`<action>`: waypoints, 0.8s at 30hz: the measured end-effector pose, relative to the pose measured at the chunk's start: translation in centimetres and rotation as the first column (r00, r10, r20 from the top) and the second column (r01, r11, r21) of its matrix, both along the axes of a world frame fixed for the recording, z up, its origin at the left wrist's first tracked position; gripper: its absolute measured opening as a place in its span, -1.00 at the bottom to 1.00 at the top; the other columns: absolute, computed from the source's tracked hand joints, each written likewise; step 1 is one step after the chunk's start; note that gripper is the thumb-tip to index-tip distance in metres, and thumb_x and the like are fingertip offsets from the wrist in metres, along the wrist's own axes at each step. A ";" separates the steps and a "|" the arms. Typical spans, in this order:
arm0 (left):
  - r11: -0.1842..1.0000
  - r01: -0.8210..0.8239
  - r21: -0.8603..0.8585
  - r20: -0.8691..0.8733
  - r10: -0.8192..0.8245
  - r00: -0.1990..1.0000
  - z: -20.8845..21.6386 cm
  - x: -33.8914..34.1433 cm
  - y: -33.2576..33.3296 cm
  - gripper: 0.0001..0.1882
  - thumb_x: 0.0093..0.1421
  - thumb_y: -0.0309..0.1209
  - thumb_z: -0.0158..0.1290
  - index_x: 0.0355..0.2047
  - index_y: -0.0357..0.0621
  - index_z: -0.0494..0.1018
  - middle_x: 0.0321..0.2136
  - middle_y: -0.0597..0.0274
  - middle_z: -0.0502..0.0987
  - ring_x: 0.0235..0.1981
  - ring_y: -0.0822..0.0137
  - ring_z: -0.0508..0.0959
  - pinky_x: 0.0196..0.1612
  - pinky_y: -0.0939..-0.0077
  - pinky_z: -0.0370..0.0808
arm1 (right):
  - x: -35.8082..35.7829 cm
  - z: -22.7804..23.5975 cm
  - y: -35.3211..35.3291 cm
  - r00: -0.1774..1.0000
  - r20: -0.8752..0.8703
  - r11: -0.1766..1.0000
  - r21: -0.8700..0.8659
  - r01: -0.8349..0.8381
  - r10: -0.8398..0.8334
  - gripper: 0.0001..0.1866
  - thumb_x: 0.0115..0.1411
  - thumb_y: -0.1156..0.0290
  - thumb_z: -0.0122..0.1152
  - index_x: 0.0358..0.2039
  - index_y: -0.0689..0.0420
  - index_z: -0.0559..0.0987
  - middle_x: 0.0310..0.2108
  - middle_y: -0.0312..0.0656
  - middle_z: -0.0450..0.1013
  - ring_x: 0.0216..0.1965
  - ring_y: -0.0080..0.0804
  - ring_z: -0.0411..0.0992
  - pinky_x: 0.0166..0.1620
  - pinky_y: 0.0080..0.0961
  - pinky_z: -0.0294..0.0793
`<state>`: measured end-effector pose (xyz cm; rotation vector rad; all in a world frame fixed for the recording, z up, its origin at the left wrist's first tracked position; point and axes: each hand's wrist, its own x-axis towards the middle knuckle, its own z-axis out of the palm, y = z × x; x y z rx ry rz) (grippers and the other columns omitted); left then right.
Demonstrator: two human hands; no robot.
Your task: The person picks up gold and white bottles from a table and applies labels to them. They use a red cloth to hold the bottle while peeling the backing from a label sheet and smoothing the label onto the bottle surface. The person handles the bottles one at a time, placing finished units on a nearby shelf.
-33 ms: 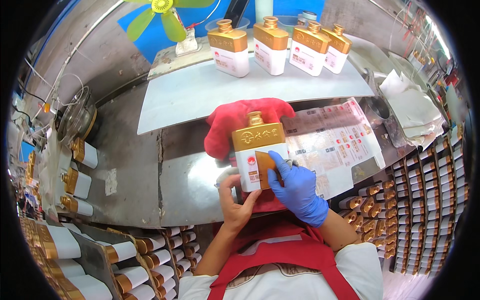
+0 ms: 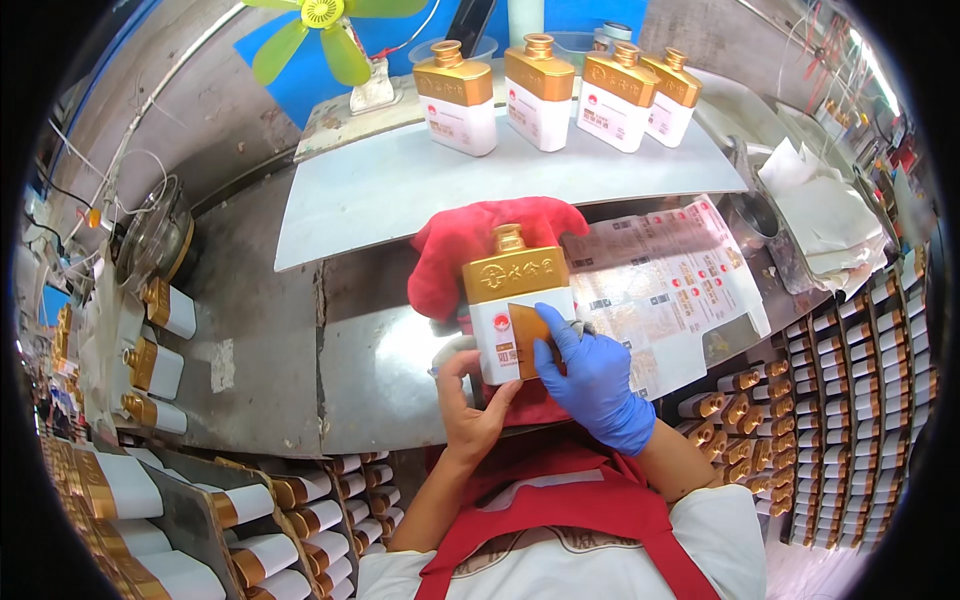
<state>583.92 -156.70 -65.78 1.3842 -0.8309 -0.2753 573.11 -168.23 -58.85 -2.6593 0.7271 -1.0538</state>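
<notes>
A flat white bottle (image 2: 487,318) with a gold embossed shoulder and neck leans on a red cloth (image 2: 438,262) in front of me. My left hand (image 2: 472,405), bare, grips its lower left corner, with the thumb on the bottom edge. My right hand (image 2: 598,378) wears a blue glove and holds a flat brown scraper-like piece (image 2: 527,338) against the bottle's front. That piece covers the right part of the white face. Left of it, a red round mark and some print show. The fingers behind the bottle are hidden.
Several similar bottles (image 2: 540,105) stand on a pale board (image 2: 400,200) at the back, near a green fan (image 2: 322,12). A printed transfer sheet (image 2: 690,290) lies to the right, beside stacked papers (image 2: 815,205). Racks of bottles (image 2: 840,420) flank me; several bottles (image 2: 155,365) line the left edge.
</notes>
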 end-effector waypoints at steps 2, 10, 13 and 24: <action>1.000 -0.007 0.006 0.027 0.007 1.000 0.0 0.0 -0.2 -0.43 -0.10 -0.51 0.32 -0.09 -0.25 0.29 -0.22 0.21 0.36 -0.23 0.35 0.38 -0.14 0.52 0.35 | -0.3 0.5 0.1 1.000 0.019 0.999 0.038 -0.010 0.009 -0.54 0.07 0.40 0.19 0.04 0.11 0.44 -0.67 -0.18 0.36 -0.68 -0.25 0.36 -0.60 -0.38 0.37; 0.999 -0.009 0.036 0.068 0.006 0.998 -0.4 0.6 0.7 -0.37 -0.17 -0.47 0.37 -0.10 -0.25 0.29 -0.25 0.20 0.37 -0.25 0.34 0.39 -0.14 0.51 0.36 | -4.0 4.2 -3.6 0.943 0.293 0.643 0.756 -0.125 -0.160 -0.54 0.10 0.51 0.21 0.06 0.15 0.45 -0.50 -0.39 0.42 -0.54 -0.79 0.28 -0.47 -0.76 0.32; 0.999 -0.001 0.037 0.058 -0.001 0.998 -0.7 0.6 0.7 -0.35 -0.19 -0.45 0.38 -0.10 -0.25 0.28 -0.25 0.19 0.37 -0.25 0.34 0.40 -0.14 0.51 0.37 | -5.5 4.6 -8.5 0.931 0.300 0.537 0.831 -0.147 -0.209 -0.58 0.10 0.56 0.15 0.03 0.19 0.47 -0.44 -0.41 0.40 -0.48 -0.77 0.26 -0.38 -0.79 0.31; 0.987 0.142 0.081 0.004 -0.143 0.990 -0.7 2.0 1.5 -0.24 -0.20 -0.60 0.28 0.02 -0.19 0.14 -0.11 0.15 0.28 -0.16 0.30 0.38 -0.04 0.41 0.34 | -2.8 3.2 -18.9 0.947 0.301 0.586 0.790 -0.181 -0.114 -0.54 0.05 0.50 0.20 0.02 0.25 0.45 -0.34 -0.32 0.46 -0.35 -0.69 0.37 -0.29 -0.74 0.40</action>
